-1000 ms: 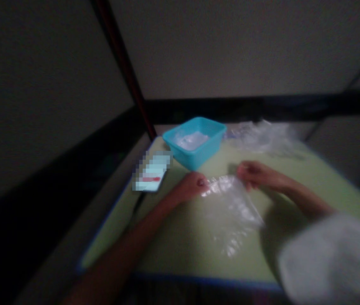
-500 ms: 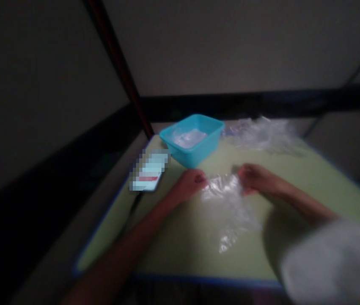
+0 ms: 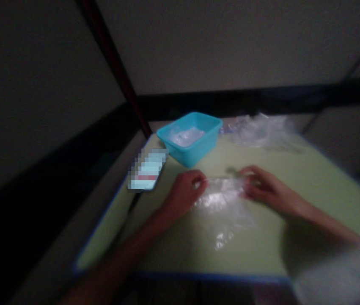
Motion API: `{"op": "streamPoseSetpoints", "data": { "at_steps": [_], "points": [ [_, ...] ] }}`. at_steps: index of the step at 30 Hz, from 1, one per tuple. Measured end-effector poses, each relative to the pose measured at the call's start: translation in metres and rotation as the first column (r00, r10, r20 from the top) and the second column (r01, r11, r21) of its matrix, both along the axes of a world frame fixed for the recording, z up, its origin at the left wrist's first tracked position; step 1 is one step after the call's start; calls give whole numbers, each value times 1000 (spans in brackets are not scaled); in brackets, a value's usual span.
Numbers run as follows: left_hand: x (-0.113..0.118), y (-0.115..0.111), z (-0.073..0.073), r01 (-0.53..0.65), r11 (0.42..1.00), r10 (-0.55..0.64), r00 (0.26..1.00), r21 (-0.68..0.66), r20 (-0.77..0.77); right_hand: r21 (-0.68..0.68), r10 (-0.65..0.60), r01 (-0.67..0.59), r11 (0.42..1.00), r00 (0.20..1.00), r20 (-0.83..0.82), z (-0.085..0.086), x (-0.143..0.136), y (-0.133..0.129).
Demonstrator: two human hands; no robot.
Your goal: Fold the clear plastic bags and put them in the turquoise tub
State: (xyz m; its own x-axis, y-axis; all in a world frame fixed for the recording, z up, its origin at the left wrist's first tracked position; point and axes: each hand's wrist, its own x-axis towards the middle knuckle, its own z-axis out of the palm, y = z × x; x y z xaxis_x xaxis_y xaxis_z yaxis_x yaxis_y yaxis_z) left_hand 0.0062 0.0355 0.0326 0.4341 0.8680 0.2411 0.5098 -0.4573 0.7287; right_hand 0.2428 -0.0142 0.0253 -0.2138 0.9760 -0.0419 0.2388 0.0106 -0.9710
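A clear plastic bag [image 3: 221, 207] lies on the pale yellow-green tabletop, its upper edge lifted between my two hands. The thumb and fingers of my left hand [image 3: 192, 184] pinch that edge at its left corner, curled into a ring. At the right corner my right hand [image 3: 259, 186] is closed, with its thumb and fingertips on the plastic. Blur hides the exact grip of the fingertips. Beyond my left hand stands a turquoise plastic basket [image 3: 195, 154] with whitish, shiny plastic material [image 3: 188, 136] inside.
A heap of crumpled clear plastic [image 3: 262, 131] lies at the table's back right. Left of the basket rests a phone [image 3: 148, 171], its screen pixelated, with a dark cord near it. Blue edging [image 3: 224, 277] rims the table [image 3: 173, 258]. Walls rise behind and at left.
The bag's upper edge is now held straighter between my hands. My right hand has shifted slightly right and turned, its fingers more visible. The basket, phone and plastic heap stay in place.
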Motion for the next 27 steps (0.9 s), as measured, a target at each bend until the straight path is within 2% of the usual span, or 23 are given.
{"op": "streamPoseSetpoints", "data": {
  "at_steps": [7, 10, 12, 15, 18, 21, 24, 27],
  "points": [
    [-6, -28, -4, 38, 990, -33, 999, 137, -33, 72, 22, -29, 997, 995, 95, 1, -2, -15],
    [-8, -32, -9, 50, 989, -45, 998, 137, -45, 93, 26, -40, 995, 989, 148, 2, -3, -17],
    [-8, -27, -13, 24, 996, -18, 998, 89, -65, 93, 11, -26, 995, 988, 156, 4, -4, -16],
    [-6, -10, -22, -15, 998, 13, 999, -53, -38, 71, -7, -4, 997, 989, 151, 5, -6, -11],
    [-6, 12, -31, 68, 981, -51, 994, -181, 94, 32, 2, -6, 999, 990, 140, 6, -9, -3],
    [-9, 25, -36, 102, 978, -78, 988, -183, 133, 9, 9, -11, 1000, 991, 133, 6, -13, 5],
    [-12, 28, -36, 166, 963, -136, 979, -213, 150, 18, -11, 9, 1000, 993, 119, 5, -16, 10],
    [-16, 25, -32, 267, 908, -216, 958, -321, 187, 24, -25, 22, 999, 995, 99, 4, -17, 12]
  ]
}}
